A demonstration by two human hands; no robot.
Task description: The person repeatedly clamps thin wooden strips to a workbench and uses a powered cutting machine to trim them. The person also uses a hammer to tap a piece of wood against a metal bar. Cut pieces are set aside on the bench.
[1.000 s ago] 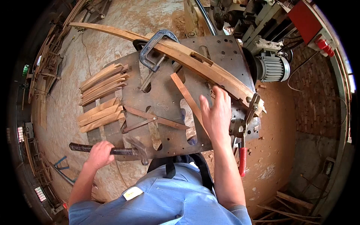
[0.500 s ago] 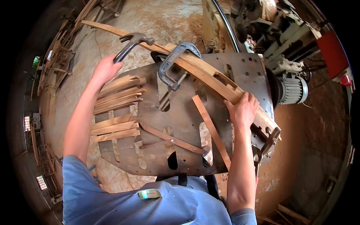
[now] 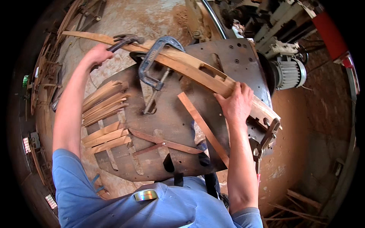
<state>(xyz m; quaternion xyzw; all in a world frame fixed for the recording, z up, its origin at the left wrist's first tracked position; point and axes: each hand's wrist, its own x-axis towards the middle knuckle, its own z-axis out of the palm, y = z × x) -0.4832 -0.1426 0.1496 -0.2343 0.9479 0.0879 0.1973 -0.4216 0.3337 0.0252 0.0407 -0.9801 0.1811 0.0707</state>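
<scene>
My left hand [image 3: 97, 57] grips a dark claw hammer [image 3: 128, 39], raised by the far-left part of a long wooden beam [image 3: 190, 66]. My right hand [image 3: 236, 104] is wrapped over the right part of this beam, just below a slot in it. A blue-grey C-clamp [image 3: 148, 64] holds the beam to the dark metal table [image 3: 178, 159]; a second clamp [image 3: 270, 131] sits at the right end. A loose wooden strip [image 3: 203, 127] lies diagonally beside my right arm. Groups of short strips [image 3: 102, 110] and a rusty hinged metal tool [image 3: 169, 146] lie at the left and front.
Machinery with a grey motor [image 3: 289, 74] and a red box [image 3: 329, 32] stands at right. A steel bar [image 3: 215, 19] runs behind the table. Stacked timber [image 3: 53, 57] lines the left side, with offcuts [image 3: 300, 209] at bottom right.
My left hand has lifted the hammer from the table's near edge up to the beam's far-left part. My right hand has moved onto the beam and closed over it.
</scene>
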